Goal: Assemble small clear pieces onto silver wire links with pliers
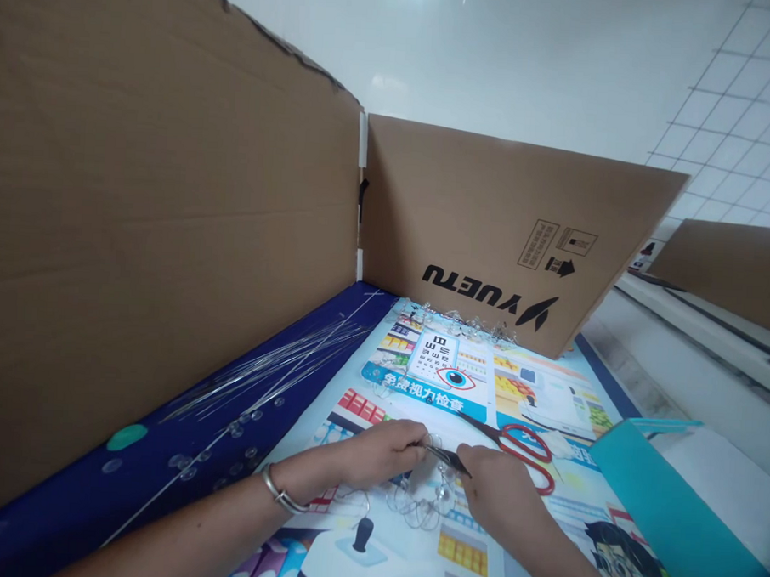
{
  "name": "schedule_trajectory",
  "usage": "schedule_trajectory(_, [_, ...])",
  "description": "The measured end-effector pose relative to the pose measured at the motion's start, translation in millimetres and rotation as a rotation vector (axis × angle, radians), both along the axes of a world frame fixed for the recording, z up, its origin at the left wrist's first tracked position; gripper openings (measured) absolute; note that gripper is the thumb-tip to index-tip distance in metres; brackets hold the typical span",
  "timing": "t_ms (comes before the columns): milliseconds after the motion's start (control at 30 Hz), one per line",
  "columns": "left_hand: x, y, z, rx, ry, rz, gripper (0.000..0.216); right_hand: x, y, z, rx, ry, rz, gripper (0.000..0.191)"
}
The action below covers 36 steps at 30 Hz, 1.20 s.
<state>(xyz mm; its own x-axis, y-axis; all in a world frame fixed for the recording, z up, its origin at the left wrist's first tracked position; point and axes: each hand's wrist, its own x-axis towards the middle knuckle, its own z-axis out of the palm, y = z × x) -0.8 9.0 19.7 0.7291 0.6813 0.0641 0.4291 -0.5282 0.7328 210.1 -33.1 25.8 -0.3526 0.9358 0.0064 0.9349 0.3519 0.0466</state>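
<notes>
My left hand (pixel 378 450) and my right hand (pixel 500 489) meet low in the middle of the view, both pinched together. Between them runs a small dark pointed tool (pixel 449 458) with a thin wire; the right hand grips the tool and the left fingertips pinch the wire end. Just below the fingers lies a cluster of clear beads on wire loops (pixel 422 498). A silver bracelet sits on my left wrist. Red-handled scissors (pixel 523 449) lie on the printed mat just beyond my right hand.
A colourful printed mat (pixel 419 383) covers the table. Several straight thin wires (pixel 273 364) and loose clear beads (pixel 238 435) lie on blue cloth at left. Cardboard walls (pixel 171 211) stand at left and behind. A teal box (pixel 662 505) sits at right.
</notes>
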Motion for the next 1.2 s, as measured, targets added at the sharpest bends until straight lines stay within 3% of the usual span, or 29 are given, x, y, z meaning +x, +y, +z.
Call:
schedule_trajectory(267, [-2.0, -4.7, 2.8, -0.361, -0.078, -0.03, 0.022, 6.8, 0.1, 6.8, -0.259, 0.143, -0.044, 0.022])
schedule_trajectory(467, [-3.6, -2.9, -0.8, -0.444, -0.118, -0.046, 0.023, 8.4, 0.5, 5.8, -0.324, 0.131, -0.051, 0.028])
schedule_trajectory(600, [-3.9, -1.9, -1.4, -0.457, -0.14, -0.053, 0.025, 7.0, -3.1, 10.7, -0.23, 0.108, 0.011, 0.019])
schedule_trajectory(733, [-4.0, -0.1, -4.9, -0.466, -0.128, -0.03, 0.027, 3.7, -3.3, 14.3, -0.008, 0.011, 0.091, 0.003])
schedule_trajectory(933, [-4.3, 1.1, -7.0, -0.507, -0.135, -0.039, 0.029, 6.0, 3.7, 4.5, 0.271, -0.131, 0.202, 0.011])
schedule_trajectory(1200, [-5.3, 0.4, -5.6, -0.474, -0.144, -0.066, 0.022, 7.1, 3.1, 9.5, 0.41, -0.228, 0.32, 0.012])
